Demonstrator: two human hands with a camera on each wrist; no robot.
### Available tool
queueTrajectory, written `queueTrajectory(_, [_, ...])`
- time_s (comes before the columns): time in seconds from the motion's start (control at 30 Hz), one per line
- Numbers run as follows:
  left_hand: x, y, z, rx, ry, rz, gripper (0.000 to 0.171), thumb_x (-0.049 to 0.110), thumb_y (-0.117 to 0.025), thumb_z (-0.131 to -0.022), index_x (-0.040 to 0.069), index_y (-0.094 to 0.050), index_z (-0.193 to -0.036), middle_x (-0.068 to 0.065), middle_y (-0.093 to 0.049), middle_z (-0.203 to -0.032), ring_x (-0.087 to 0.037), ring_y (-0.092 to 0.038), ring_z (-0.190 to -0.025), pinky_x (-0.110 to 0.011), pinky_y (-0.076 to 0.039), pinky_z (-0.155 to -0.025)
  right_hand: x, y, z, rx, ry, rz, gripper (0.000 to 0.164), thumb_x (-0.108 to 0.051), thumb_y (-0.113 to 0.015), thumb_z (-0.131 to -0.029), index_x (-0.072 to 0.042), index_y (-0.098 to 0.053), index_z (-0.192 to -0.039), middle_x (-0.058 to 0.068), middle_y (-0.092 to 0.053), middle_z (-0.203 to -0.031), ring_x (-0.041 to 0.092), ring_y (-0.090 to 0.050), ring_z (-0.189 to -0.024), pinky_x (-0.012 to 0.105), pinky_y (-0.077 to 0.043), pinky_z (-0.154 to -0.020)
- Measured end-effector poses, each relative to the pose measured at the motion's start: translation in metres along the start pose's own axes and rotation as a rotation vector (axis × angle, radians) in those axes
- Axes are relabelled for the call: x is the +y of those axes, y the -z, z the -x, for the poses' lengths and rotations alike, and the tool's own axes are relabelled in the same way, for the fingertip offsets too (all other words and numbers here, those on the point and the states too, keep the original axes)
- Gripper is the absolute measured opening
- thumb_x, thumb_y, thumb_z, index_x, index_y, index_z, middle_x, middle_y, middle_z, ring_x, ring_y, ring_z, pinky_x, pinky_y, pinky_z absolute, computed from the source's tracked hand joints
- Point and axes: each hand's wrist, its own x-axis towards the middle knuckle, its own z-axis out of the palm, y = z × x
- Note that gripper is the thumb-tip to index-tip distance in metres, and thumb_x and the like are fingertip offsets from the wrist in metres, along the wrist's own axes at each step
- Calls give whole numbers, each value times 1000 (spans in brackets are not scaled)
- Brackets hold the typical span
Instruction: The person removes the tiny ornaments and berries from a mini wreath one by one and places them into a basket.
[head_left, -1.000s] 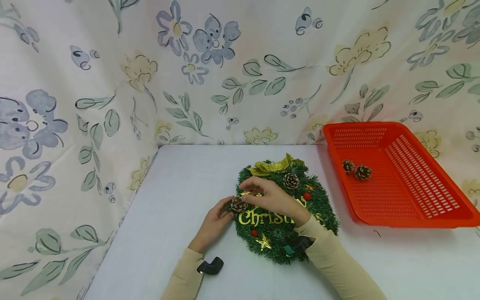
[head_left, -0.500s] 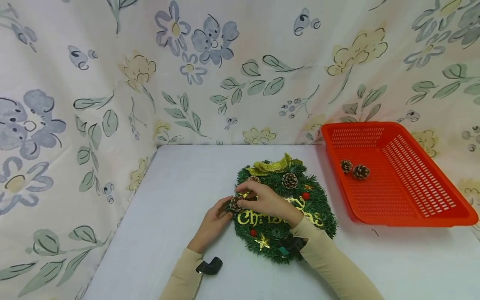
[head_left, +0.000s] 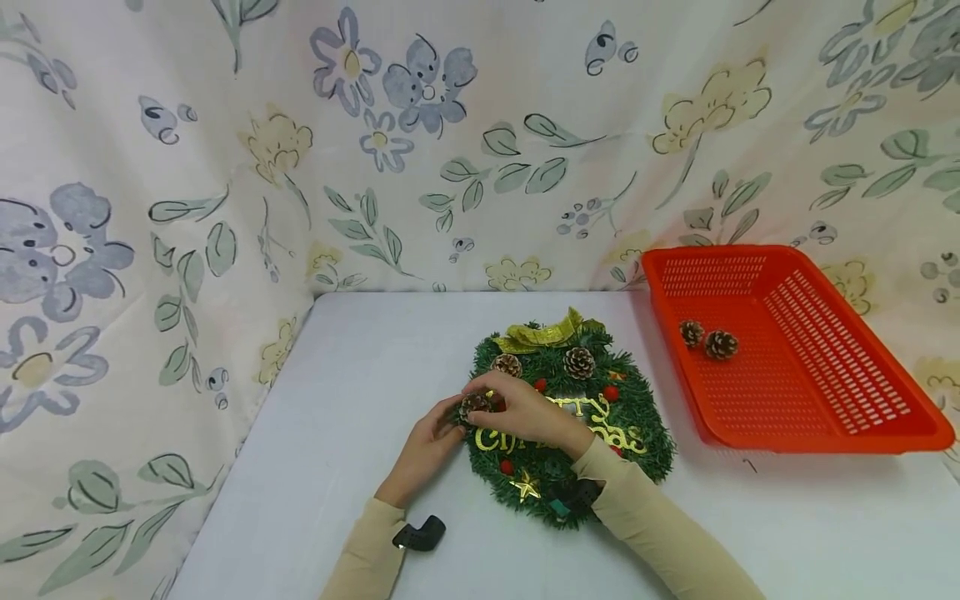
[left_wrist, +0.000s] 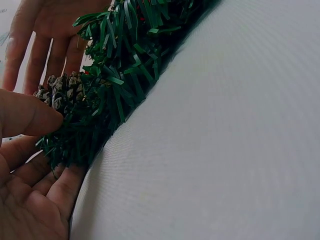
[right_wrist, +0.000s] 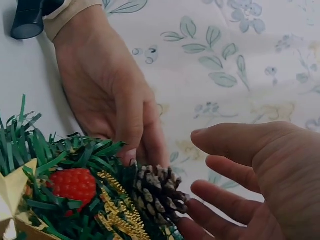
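A green tinsel wreath (head_left: pixel 648 408) with gold Christmas lettering (head_left: pixel 626 438) lies on the white table. At its left edge sits a brown pine cone (right_wrist: pixel 159 194) with pale tips. My left hand (head_left: pixel 423 446) grips that edge, thumb on top and fingers beneath in the left wrist view. Over the wreath's left part reaches my right hand (head_left: pixel 525 412), its fingers spread beside the pine cone. In the right wrist view the right thumb (right_wrist: pixel 235 142) stands apart from the cone, while fingertips are at or very near its side; contact is unclear.
A red plastic basket (head_left: pixel 810 440) with two loose pine cones (head_left: pixel 722 344) stands to the right. The wreath also carries a gold ribbon (head_left: pixel 543 333), a red berry (right_wrist: pixel 74 189) and a gold star (head_left: pixel 526 486). Floral cloth (head_left: pixel 480 225) hangs behind the table.
My right hand has shifted slightly left and down around the pine cone, uncovering another cone and more lettering on the wreath. The left hand keeps its grip in place.
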Motion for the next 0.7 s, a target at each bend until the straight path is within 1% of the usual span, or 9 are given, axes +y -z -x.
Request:
queueTrajectory(0.2, [-1,0,0,-6,2,5,54,0,-54,-100,4,-42,-152,-22,-43,-157,-39,-51,-139,-29,-49,-111,4,-4,0,3,1,-21,37,-20,-69,-98,-11,-61,-133,7,-59,-132,24,-59,-119,36,-56,-92])
queueTrajectory(0.37, [0,0,1,2,12,-2,54,2,-55,-100,6,-43,-152,-19,-43,-158,-36,-50,-140,-32,-48,-112,7,-4,-1,4,1,-7,37,-23,-69,-98,-14,-62,-133,5,-59,-133,23,-59,-120,37,-55,-93])
queueTrajectory(0.57, [3,-1,3,5,16,-1,53,1,-55,-101,7,-44,-152,-18,-44,-157,-36,-50,-141,-32,-47,-113,9,-5,-2,9,-5,52,37,-23,-69,-97,-14,-62,-133,4,-60,-134,21,-57,-123,43,-55,-98])
queueTrajectory(0.7, [4,-1,3,6,11,3,53,1,-54,-100,7,-44,-152,-18,-46,-156,-36,-51,-140,-31,-48,-112,9,-5,-2,16,-4,93,36,-21,-69,-98,-12,-63,-132,5,-60,-134,22,-58,-123,44,-54,-100])
